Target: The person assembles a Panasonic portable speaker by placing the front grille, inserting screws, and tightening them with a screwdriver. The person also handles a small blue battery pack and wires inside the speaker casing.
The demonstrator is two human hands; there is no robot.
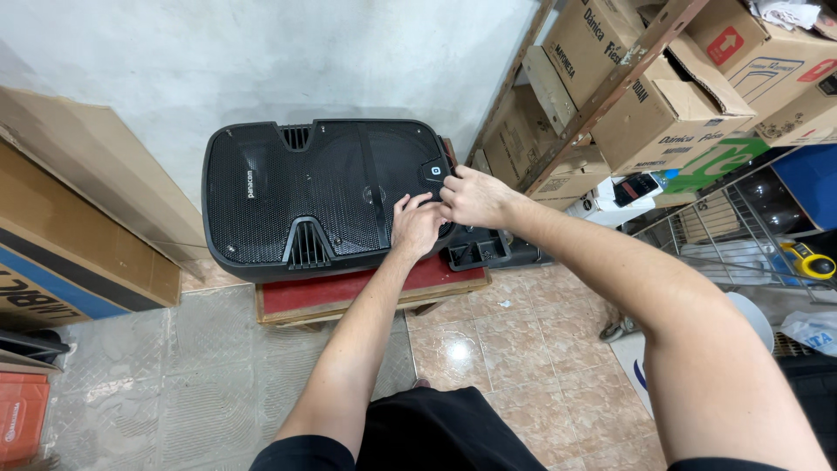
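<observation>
1 speaker (296, 196) lies face-up on 1 stool (349, 292) with a red top and a pale wooden edge. The speaker is a black cabinet with rounded corners; its front is a perforated metal grille, and 2 ribbed vents break the surface, 1 at the far edge and 1 at the near edge. Directly under both hands, at the speaker's right end, sits a small square badge on the grille.

The left hand (415, 225) rests palm-down on the grille, fingers spread flat and touching the mesh; it grips nothing. The right hand (471, 197) lies just beside it, touching its fingertips, with the fingers curled in against the grille edge near the badge. Whether it pinches anything cannot be determined.

Just below the right hand, at the speaker's right end, a black moulded plastic part (477, 250) with ribbed pockets is visible. Beyond the right hand stands 1 metal rack (610, 92) loaded with at least 6 brown cardboard boxes (663, 113), several with open flaps. To the right of the right forearm, 1 wire shelf (724, 235) carries 1 yellow tape measure (808, 260). Far left of the left hand, flat cardboard (78, 218) leans on the plaster wall. The floor (514, 349) is glossy beige tile.
</observation>
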